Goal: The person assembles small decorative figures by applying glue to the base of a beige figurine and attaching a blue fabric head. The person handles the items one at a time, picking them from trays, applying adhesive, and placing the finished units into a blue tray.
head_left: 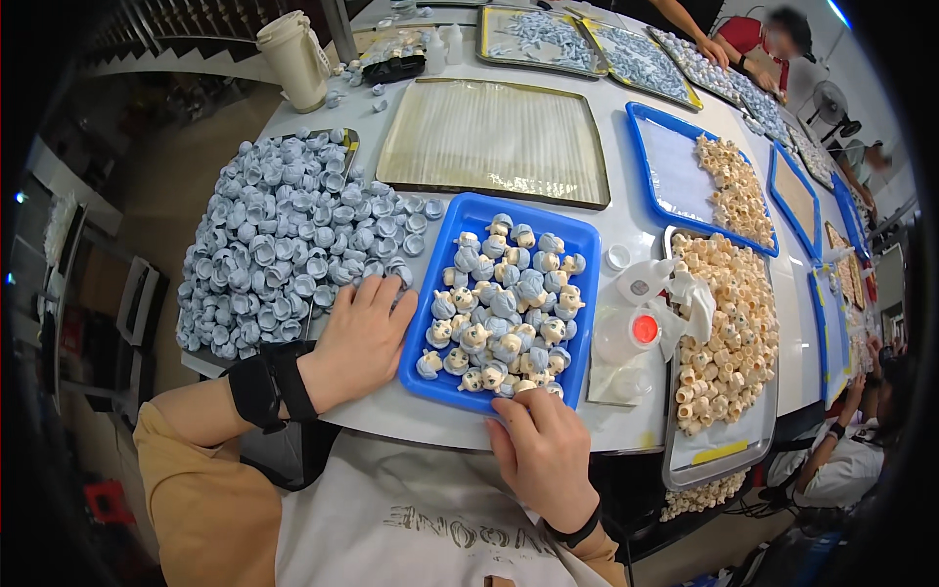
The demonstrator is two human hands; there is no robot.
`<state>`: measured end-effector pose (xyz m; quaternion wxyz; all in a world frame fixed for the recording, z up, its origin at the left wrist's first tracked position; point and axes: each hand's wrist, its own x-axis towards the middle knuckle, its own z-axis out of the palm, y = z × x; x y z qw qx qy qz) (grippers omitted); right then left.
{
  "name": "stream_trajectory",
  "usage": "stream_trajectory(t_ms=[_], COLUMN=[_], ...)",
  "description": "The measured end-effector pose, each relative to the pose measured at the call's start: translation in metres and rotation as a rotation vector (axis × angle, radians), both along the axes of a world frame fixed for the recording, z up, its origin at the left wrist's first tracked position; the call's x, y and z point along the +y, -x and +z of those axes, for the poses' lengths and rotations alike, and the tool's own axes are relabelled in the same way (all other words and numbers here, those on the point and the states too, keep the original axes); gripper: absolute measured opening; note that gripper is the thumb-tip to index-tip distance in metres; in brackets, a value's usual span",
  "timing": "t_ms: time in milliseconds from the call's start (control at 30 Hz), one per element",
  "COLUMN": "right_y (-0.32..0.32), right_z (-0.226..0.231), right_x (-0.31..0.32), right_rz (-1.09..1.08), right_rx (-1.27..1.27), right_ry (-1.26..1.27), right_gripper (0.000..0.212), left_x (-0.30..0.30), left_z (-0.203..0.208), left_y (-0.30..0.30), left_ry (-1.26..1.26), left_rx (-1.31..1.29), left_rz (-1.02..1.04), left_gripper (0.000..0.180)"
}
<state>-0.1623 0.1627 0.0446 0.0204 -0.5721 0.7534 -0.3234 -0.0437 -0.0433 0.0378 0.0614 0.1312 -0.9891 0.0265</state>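
Left hand (pixel 357 338): half-curled by round grey-blue plastic caps (pixel 293 230), left of blue rectangular plastic tray (pixel 415 377); can't tell grip
Right hand (pixel 546 452): fingers bent at tray's near rim, hold unclear tbh

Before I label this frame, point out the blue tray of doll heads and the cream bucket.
Blue tray of doll heads (pixel 466 209): head view, on its far left corner.
Cream bucket (pixel 292 67): head view, on its side wall.

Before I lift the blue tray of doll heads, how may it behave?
The blue tray looks fairly stiff, judging by its raised rim. The doll heads look rounded and loosely piled, so they would probably roll if it tilts.
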Motion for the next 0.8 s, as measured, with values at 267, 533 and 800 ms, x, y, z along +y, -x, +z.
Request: stream_trajectory(t_ms=[267,533,800], right_y=[-0.001,-0.001,0.002], right_z=[-0.002,-0.002,0.001], right_x=[-0.001,-0.002,-0.004], right_rz=[-0.002,0.002,0.032], right_rx=[0.004,-0.007,-0.004], right_ry=[0.004,0.016,-0.030], right_gripper=[0.016,0.016,0.017], left_x=[0.007,0.023,0.035], left_z=[-0.002,0.018,0.015], left_y=[-0.006,-0.025,-0.037], left_ry=[-0.079,-0.088,-0.205], left_rx=[-0.119,-0.151,-0.141], left_rz=[0.098,0.090,0.223], left_gripper=[0.042,0.058,0.072])
